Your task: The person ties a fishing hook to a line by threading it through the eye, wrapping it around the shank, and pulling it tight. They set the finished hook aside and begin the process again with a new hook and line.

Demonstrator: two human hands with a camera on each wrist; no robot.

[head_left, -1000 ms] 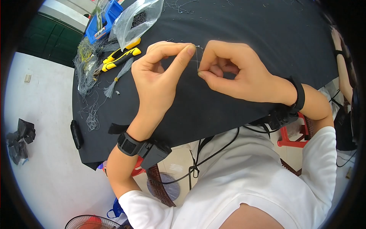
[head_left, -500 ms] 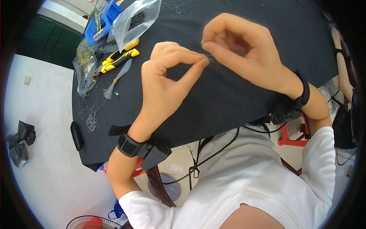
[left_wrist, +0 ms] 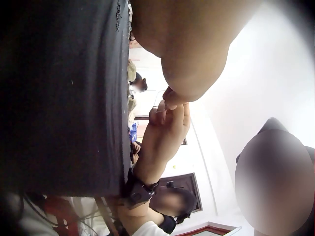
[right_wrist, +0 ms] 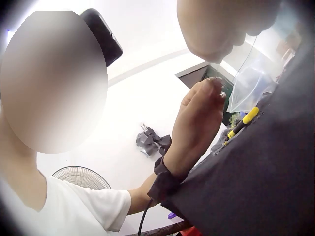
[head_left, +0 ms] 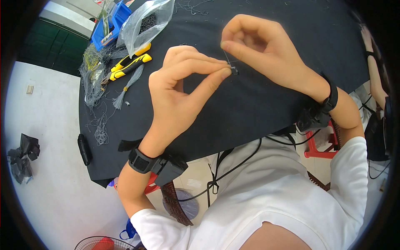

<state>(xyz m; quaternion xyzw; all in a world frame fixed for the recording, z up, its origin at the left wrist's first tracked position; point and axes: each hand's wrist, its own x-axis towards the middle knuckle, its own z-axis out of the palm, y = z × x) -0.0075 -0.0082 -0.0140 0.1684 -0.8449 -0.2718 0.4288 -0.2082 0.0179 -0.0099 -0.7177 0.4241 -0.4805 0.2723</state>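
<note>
Over the black table (head_left: pixel 250 108), my left hand (head_left: pixel 226 68) pinches a small dark piece (head_left: pixel 234 71) between thumb and forefinger. My right hand (head_left: pixel 226 43) is just beyond it, pinching a thin line (head_left: pixel 227 58) that runs down to the piece. What the piece is, I cannot tell. In the right wrist view the left hand (right_wrist: pixel 199 123) is raised over the table with the line (right_wrist: pixel 246 59) faintly visible above it. In the left wrist view the right hand (left_wrist: pixel 167 128) meets the left thumb (left_wrist: pixel 192 54).
At the table's far left lie a clear plastic bag (head_left: pixel 146 23), yellow-handled cutters (head_left: pixel 129 62), a blue bin (head_left: pixel 110 23), tangled grey line (head_left: pixel 93 79) and a tied thread bundle (head_left: pixel 125 89). Another person's arm (head_left: pixel 375 71) shows at the right edge. A red stool (head_left: pixel 321 146) stands below.
The right hand has lifted up and away across the table, drawing the line. The left hand has shifted right with its pinch held. Little has moved in the last half second.
</note>
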